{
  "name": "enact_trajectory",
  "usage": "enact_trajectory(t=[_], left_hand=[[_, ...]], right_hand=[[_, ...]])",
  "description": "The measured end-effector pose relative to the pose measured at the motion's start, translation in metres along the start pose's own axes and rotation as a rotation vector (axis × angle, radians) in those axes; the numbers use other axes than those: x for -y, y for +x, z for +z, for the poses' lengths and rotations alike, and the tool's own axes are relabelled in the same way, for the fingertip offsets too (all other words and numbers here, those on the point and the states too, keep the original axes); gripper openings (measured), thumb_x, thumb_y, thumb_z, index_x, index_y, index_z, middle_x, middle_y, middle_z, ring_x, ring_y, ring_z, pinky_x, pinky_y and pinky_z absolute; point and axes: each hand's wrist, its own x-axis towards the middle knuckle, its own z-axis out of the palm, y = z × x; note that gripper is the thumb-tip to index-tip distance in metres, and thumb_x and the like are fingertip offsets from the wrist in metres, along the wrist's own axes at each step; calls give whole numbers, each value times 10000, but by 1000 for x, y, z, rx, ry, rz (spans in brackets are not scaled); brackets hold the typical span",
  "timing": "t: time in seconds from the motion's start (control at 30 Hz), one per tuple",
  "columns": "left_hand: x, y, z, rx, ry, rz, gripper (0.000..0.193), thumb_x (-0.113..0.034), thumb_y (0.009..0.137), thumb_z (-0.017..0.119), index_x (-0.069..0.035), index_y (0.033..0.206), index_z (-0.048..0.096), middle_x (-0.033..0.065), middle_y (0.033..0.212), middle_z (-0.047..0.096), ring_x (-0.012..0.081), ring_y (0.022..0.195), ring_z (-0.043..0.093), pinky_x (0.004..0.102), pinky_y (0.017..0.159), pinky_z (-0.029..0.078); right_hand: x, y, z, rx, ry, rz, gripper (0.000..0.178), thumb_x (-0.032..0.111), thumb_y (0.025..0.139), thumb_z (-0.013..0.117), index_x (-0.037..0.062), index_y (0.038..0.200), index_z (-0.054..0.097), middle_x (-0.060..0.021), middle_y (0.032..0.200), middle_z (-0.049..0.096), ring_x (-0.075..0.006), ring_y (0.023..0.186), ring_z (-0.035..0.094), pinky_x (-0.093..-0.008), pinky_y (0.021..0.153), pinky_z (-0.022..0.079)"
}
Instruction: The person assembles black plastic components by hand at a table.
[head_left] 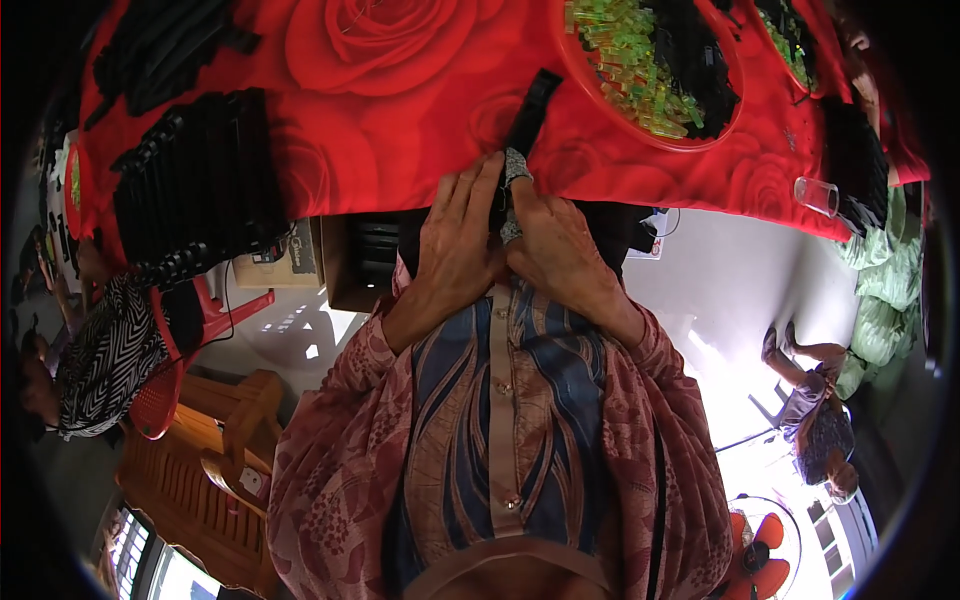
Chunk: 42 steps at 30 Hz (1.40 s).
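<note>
- Strip, black and narrow (535, 105), sits near the front edge of the red rose-print tablecloth (360, 130), upper end pointing away and slightly right, lower end lost between the hands.
- Right hand (562, 240): closed in, fingers bent, apparently pinching the strip's near end; grey wrapping (516, 165) around the index finger, more grey near the thumb.
- Left hand (460, 215): fingers long, nearly straight, held together, tips right beside the strip; palm side hidden, can't tell if it grips or only steadies.
- Progress: one piece in hand, looks mid-handling. Visible end shows no yellow-green part; near end covered, so can't say how finished it is.
- Probably done: black strips in a neat row (200, 175) at left, lying side by side; a judgement from the tidy order only.
- Unclear: looser black heap (165, 50) behind that row, and dark bundle (855, 160) at the right edge; could be waiting or finished.
- Left over: plenty. Oval tray (742, 85), right of the hands, holds many yellow-green pieces (625, 65) beside small black ones (695, 70); second tray farther right (785, 45) has similar stock. Work looks far from used up.
- Nearby: clear cup (816, 196) tipped near the right front edge; open cardboard box (350, 265) below the table, dark items inside.
</note>
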Motion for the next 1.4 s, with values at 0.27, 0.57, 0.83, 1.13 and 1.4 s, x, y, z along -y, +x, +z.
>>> enact_trajectory(t=[0.27,0.57,0.83,1.13,1.4], left_hand=[[7,4,-1,-58,85,23,591,16,744,640,-20,1325,535,187,1259,561,378,1072,543,442,922,459],[5,7,2,-62,261,50,486,-74,779,663,-48,1259,590,153,1210,544,334,996,532,439,831,454],[7,8,3,-54,250,25,402,-99,854,639,-63,1251,585,154,1174,541,343,981,543,442,834,467],[14,9,7,-82,309,100,514,-86,741,653,-31,1248,588,139,1180,535,297,963,525,385,762,464],[17,11,10,-86,250,94,623,-101,644,702,-34,1253,590,113,1151,532,279,955,520,370,740,451]], right_hand=[[-3,5,-8,-227,-98,53,447,-33,626,639,-48,1068,579,-272,854,626,-467,747,626,-540,641,485],[-6,17,-10,-145,-229,61,331,83,693,669,-23,988,563,-222,904,649,-429,743,660,-521,632,524],[-5,18,-11,-117,-226,50,371,76,692,666,-19,1033,555,-214,891,656,-428,748,655,-503,643,529],[-3,25,-20,-61,-216,26,315,33,671,661,-31,955,544,-248,740,635,-450,715,643,-522,648,522],[-11,31,-22,-40,-172,58,272,55,675,664,-39,907,557,-277,766,627,-475,762,624,-539,697,502]])
